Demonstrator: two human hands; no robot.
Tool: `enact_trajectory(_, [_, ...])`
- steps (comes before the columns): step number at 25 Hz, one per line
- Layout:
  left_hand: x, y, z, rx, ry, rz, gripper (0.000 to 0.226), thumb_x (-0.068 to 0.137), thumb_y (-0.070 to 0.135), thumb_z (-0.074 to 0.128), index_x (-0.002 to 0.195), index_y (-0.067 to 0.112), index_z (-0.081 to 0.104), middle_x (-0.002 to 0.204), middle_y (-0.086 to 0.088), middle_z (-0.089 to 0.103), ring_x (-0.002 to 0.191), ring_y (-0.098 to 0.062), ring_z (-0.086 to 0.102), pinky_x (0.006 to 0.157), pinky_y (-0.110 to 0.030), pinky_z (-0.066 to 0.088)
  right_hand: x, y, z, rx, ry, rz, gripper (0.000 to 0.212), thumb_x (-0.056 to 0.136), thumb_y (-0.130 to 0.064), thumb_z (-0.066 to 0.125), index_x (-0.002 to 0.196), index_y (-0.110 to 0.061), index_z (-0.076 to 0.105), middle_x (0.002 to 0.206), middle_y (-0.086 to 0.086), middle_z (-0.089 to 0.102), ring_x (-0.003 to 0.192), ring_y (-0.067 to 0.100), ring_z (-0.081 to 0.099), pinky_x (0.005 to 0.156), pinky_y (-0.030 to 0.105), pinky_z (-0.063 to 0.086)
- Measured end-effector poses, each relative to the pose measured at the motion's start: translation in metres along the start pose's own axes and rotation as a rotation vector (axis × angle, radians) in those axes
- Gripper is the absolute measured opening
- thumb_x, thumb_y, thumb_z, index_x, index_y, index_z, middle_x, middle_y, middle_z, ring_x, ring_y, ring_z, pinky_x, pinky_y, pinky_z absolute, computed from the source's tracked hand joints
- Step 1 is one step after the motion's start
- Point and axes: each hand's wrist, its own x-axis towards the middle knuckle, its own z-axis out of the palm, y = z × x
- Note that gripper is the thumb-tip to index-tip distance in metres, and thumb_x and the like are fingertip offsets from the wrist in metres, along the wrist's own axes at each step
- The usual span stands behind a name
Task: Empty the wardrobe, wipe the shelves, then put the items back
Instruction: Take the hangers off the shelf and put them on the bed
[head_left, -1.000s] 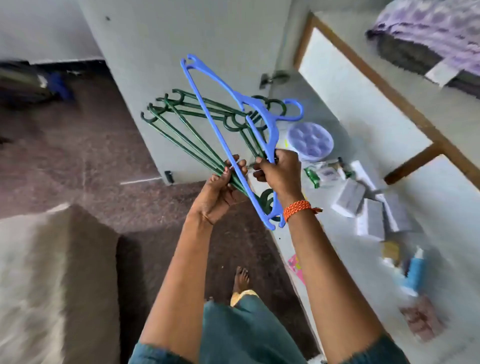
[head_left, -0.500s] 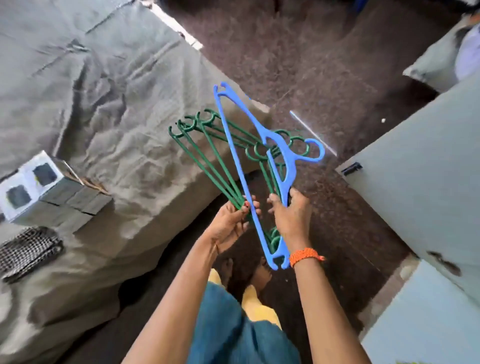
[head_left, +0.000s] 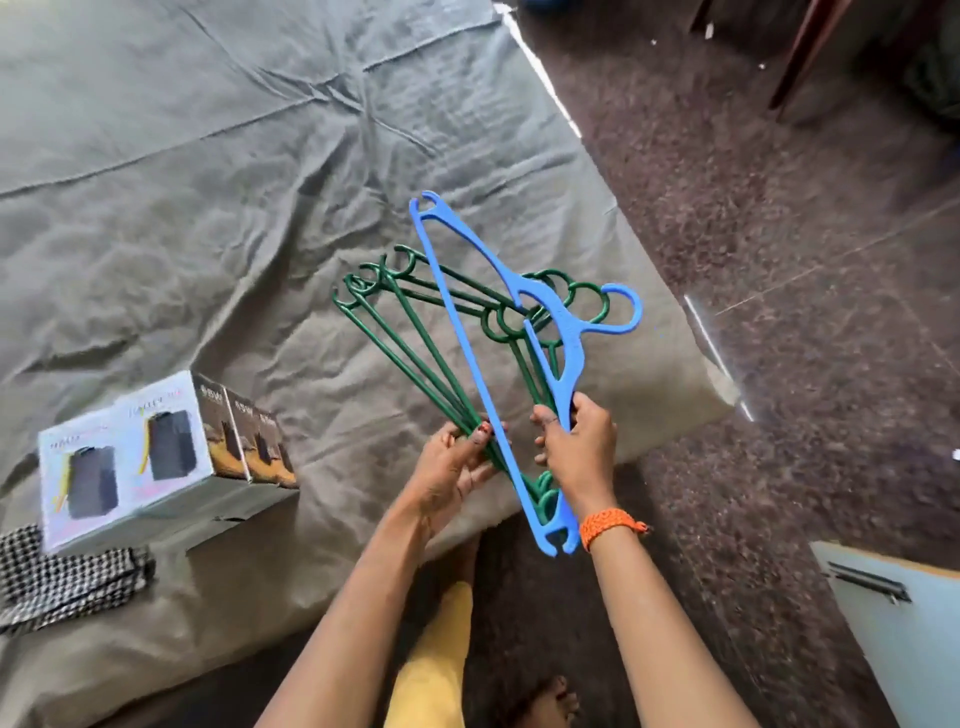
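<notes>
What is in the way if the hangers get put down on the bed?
Nothing visible. The hangers, held by the left hand and right hand, hang over a bare stretch of bed sheet. The boxes and checked cloth lie off to the left.

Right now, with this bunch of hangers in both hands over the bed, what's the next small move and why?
Probably lower the green hangers and blue hanger onto the bare sheet ahead: both hands grip them above the bed, and the boxes already lie there.
</notes>
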Motion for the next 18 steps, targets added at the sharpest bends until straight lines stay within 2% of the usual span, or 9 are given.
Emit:
enact_trajectory(2, [0.045,0.054,-0.005,-0.04,0.06,0.043,0.013,0.099,0.01,0.044,0.094,0.014,0.056,0.08,0.002,0.072,0.074,-0.011,0.068,0.068,-0.03,0.058,0.053,-0.034,0.033,0.066,-0.021,0.014,0.012,0.089,-0.003,0.061,0.078,-0.008,0.057,0.067,0.008,0.064,0.04,0.008,0.05,0.036,0.025,0.047])
enact_trajectory(4, [0.097,0.111,-0.017,0.013,0.208,0.138,0.013,0.101,0.012,0.04,0.096,0.017,0.051,0.09,-0.003,0.065,0.079,-0.013,0.061,0.072,-0.034,0.053,0.112,-0.072,0.066,0.118,-0.035,0.015,0.009,0.091,-0.003,0.058,0.082,-0.004,0.056,0.067,0.005,0.062,0.036,0.005,0.046,0.033,0.02,0.039])
enact_trajectory(5, [0.122,0.137,-0.025,0.189,0.321,0.212,0.01,0.101,0.012,0.04,0.102,0.016,0.05,0.1,-0.008,0.06,0.086,-0.015,0.058,0.077,-0.036,0.05,0.144,-0.089,0.081,0.138,-0.032,0.007,0.01,0.091,-0.003,0.057,0.082,-0.004,0.054,0.067,0.005,0.062,0.034,0.004,0.044,0.032,0.018,0.036])
enact_trajectory(6, [0.148,0.161,-0.035,0.502,0.431,0.276,0.016,0.099,0.014,0.043,0.115,0.014,0.048,0.116,-0.014,0.054,0.101,-0.02,0.055,0.089,-0.039,0.046,0.175,-0.108,0.095,0.152,-0.022,-0.005,0.013,0.091,-0.003,0.057,0.08,-0.006,0.052,0.066,0.005,0.061,0.033,0.004,0.043,0.031,0.017,0.034])
enact_trajectory(7, [0.174,0.181,-0.046,0.881,0.481,0.289,0.037,0.098,0.021,0.048,0.133,0.013,0.04,0.138,-0.018,0.041,0.124,-0.028,0.043,0.104,-0.042,0.034,0.206,-0.126,0.11,0.164,-0.007,-0.02,0.016,0.091,-0.003,0.057,0.077,-0.008,0.051,0.065,0.005,0.06,0.032,0.004,0.042,0.031,0.017,0.034])
enact_trajectory(8, [0.193,0.194,-0.055,1.208,0.465,0.23,0.065,0.095,0.033,0.053,0.148,0.015,0.021,0.155,-0.016,0.016,0.142,-0.03,0.018,0.114,-0.044,0.016,0.232,-0.142,0.121,0.17,0.005,-0.029,0.021,0.091,-0.003,0.057,0.073,-0.01,0.049,0.065,0.006,0.06,0.032,0.006,0.042,0.032,0.017,0.034])
enact_trajectory(10, [0.222,0.206,-0.066,1.549,0.348,0.049,0.108,0.082,0.059,0.06,0.15,0.025,-0.016,0.155,-0.007,-0.028,0.144,-0.03,-0.021,0.114,-0.053,-0.004,0.281,-0.17,0.148,0.194,0.028,-0.055,0.026,0.091,-0.003,0.056,0.069,-0.013,0.047,0.065,0.008,0.058,0.032,0.009,0.041,0.032,0.017,0.033])
enact_trajectory(13, [0.245,0.195,-0.074,1.69,0.329,-0.001,0.129,0.067,0.07,0.065,0.143,0.028,-0.03,0.147,-0.009,-0.043,0.139,-0.033,-0.031,0.109,-0.061,-0.009,0.338,-0.192,0.193,0.226,0.031,-0.056,0.027,0.092,-0.003,0.056,0.069,-0.013,0.046,0.064,0.008,0.058,0.03,0.009,0.039,0.034,0.018,0.035])
enact_trajectory(18, [0.258,0.188,-0.077,1.699,0.354,-0.003,0.129,0.068,0.068,0.064,0.141,0.027,-0.034,0.142,-0.011,-0.049,0.136,-0.037,-0.036,0.107,-0.062,-0.014,0.367,-0.193,0.227,0.167,0.042,-0.025,0.028,0.092,-0.004,0.056,0.067,-0.013,0.044,0.066,0.007,0.058,0.033,0.01,0.043,0.037,0.021,0.042])
